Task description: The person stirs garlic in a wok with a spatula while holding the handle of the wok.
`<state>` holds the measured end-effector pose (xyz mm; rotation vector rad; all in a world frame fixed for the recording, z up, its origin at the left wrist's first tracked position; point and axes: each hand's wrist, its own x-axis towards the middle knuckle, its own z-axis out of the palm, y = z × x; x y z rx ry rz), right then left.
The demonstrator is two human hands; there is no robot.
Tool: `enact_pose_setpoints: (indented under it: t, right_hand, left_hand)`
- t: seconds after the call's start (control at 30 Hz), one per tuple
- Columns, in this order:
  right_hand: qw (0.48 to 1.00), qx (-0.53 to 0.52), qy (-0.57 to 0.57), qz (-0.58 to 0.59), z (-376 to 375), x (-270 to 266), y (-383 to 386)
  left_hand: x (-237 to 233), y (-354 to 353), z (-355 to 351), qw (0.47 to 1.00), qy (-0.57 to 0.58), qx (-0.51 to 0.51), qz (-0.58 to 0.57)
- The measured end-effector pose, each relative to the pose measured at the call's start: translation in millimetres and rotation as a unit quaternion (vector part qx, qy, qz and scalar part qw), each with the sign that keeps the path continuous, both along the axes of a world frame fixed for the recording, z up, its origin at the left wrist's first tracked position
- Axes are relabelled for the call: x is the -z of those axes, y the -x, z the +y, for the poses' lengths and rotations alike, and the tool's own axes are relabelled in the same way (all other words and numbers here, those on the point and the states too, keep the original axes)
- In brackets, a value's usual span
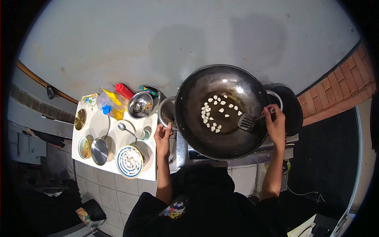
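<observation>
A large dark wok (189, 136) sits on the stove, with several small white pieces of food (206, 112) spread over its oiled bottom. My right hand (275, 124) is closed round the handle of a slotted spatula (246, 122), whose blade rests inside the wok at the right. At the wok's left side, my left hand (162, 138) has its fingers closed at the lower end of the loop handle (161, 108). A patterned bowl (130, 161) of white pieces stands on the table left of that hand.
The white table (148, 173) carries a steel bowl (140, 105), a blue-capped oil bottle (114, 112), a red squeeze bottle (124, 91), a spoon (123, 127), a lid (99, 151) and a bowl of chopped vegetables (84, 147). A brick ledge (339, 87) runs along the right.
</observation>
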<state>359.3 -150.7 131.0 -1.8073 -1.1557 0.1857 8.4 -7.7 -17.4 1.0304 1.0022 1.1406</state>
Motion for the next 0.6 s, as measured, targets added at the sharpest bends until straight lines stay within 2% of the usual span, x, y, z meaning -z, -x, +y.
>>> enact_pose_setpoints:
  t: [0.07,0.27,0.33,0.43,0.6]
  right_hand:
    - [1.000,0.003,0.000,-0.012,2,6,-3]
    - [0.995,0.036,-0.019,0.088,18,31,-2]
    - [0.990,-0.008,-0.075,0.121,30,42,1]
    - [0.977,-0.044,-0.096,0.185,46,51,13]
    - [0.976,-0.137,-0.054,0.162,67,52,28]
  left_hand:
    - [-1,-1,0,1.000,0.007,-0.010,-0.013]
    - [-7,-5,-2,1.000,0.012,-0.018,-0.017]
    - [-6,-5,-1,1.000,0.016,-0.017,-0.019]
    - [-3,-3,-1,1.000,0.019,-0.014,-0.021]
    - [-14,-8,-3,0.999,0.026,-0.024,-0.028]
